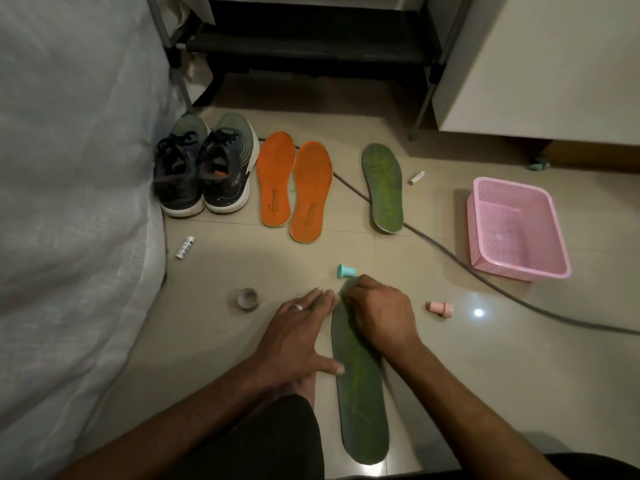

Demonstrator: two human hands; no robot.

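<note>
Lying lengthwise on the floor point(450, 375), close to the person, is a green insole point(363, 403). The left hand point(304, 334) rests flat beside it, fingers straight, thumb on its edge. The right hand point(377, 317) curls over the toe end, pinching it. A teal cap point(346, 270) sits just beyond.

Toe end of near green insole point(360, 386) covered by right hand point(377, 313); fingertips curled under, contact itself out of sight. Both forearms cropped by lower edge. Print on orange insoles point(275, 178) and lettering on white tube point(184, 248) too small to read. Small whitish tube point(416, 178) too small to identify. Grey cable point(485, 271) concealed beneath orange insoles and far green insole point(383, 188), then cropped at right edge. Teal object point(538, 164) half hidden under pale cabinet point(536, 64), not identifiable. Black rack point(311, 39) cropped at top edge.
</note>
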